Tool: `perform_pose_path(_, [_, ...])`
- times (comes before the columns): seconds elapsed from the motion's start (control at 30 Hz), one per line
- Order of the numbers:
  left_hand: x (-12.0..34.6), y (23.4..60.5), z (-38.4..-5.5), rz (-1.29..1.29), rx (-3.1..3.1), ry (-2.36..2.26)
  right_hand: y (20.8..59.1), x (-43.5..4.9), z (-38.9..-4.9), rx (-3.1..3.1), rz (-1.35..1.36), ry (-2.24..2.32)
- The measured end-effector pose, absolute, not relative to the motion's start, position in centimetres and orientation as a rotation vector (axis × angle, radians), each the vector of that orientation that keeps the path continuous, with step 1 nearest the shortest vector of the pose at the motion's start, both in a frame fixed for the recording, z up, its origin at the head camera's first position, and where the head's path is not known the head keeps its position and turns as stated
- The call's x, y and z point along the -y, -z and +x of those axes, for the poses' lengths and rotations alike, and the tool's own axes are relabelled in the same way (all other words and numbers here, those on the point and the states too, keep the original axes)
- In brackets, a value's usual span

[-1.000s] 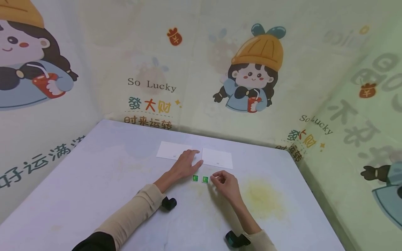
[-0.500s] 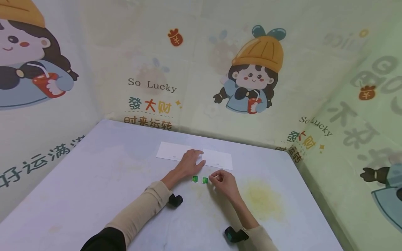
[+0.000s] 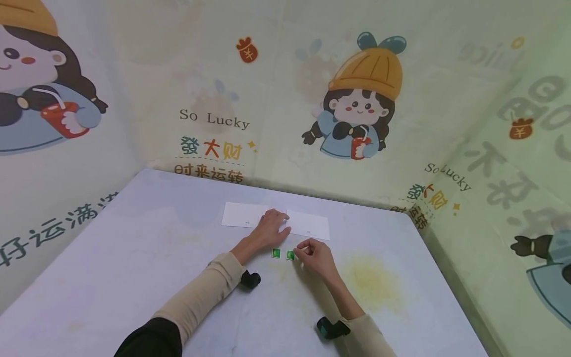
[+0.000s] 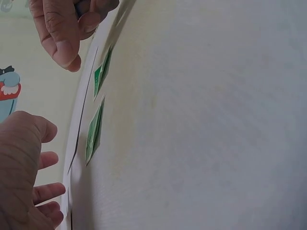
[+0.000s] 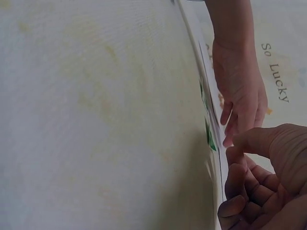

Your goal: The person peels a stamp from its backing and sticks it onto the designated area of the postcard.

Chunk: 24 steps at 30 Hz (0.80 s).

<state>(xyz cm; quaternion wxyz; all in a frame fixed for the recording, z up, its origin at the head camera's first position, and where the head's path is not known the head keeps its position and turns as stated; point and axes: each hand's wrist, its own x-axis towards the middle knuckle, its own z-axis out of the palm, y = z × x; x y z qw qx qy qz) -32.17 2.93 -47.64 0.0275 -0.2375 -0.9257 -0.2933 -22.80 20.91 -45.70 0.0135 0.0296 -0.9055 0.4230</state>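
Two white paper rectangles with tiny print lie side by side on the table, the left sheet (image 3: 241, 214) and the right sheet (image 3: 311, 226). My left hand (image 3: 268, 229) reaches over the gap between them, fingers extended and apart, holding nothing. Nearer to me lie two small green squares with white borders, a left square (image 3: 276, 253) and a right square (image 3: 290, 255). Beside the latter is my right hand (image 3: 317, 258), its fingers curled. The right wrist view shows its thumb (image 5: 256, 141) meeting the index finger, with nothing visible between. Whether the left hand touches paper is unclear.
The white table (image 3: 147, 248) bears a yellowish stain (image 3: 376, 280) to the right of my right hand. Printed cloth walls (image 3: 276, 139) stand behind it and at both sides. A black camera is worn at each wrist.
My left hand has shifted slightly right, from the left sheet to the gap between the sheets. The right hand has drifted a little left, closer to the right square.
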Motion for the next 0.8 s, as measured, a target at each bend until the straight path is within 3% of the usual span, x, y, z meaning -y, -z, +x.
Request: perform_pose_path(0.8, [-3.52, 47.47, -32.34, -0.725, 2.918, 0.817, 45.79, -20.63, -23.01, 2.877, 0.083, -1.318])
